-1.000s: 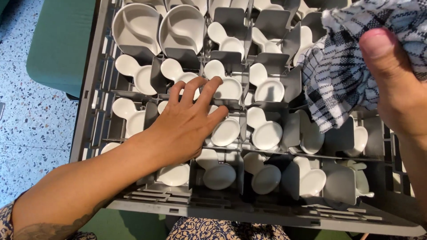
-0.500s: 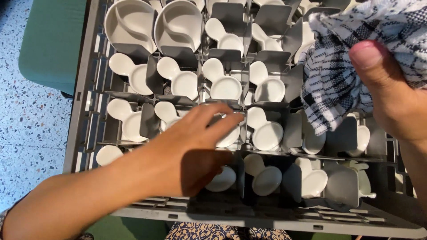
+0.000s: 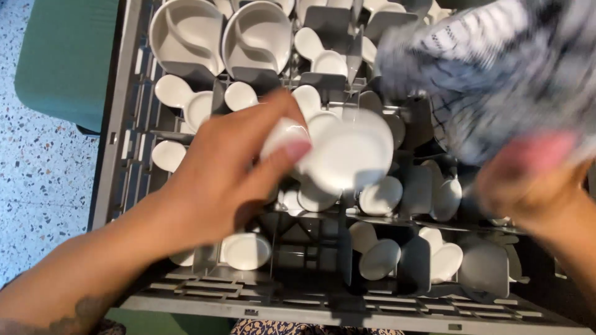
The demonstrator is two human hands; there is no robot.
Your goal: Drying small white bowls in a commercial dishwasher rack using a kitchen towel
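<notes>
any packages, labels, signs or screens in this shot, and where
None in view: only a grey dish rack of plain white dishes, one white dish lifted in the left hand, and a blue-and-white checked cloth in the right hand.

One head-worn view looks steeply down, close over the grey dish rack [image 3: 124, 118].
</notes>
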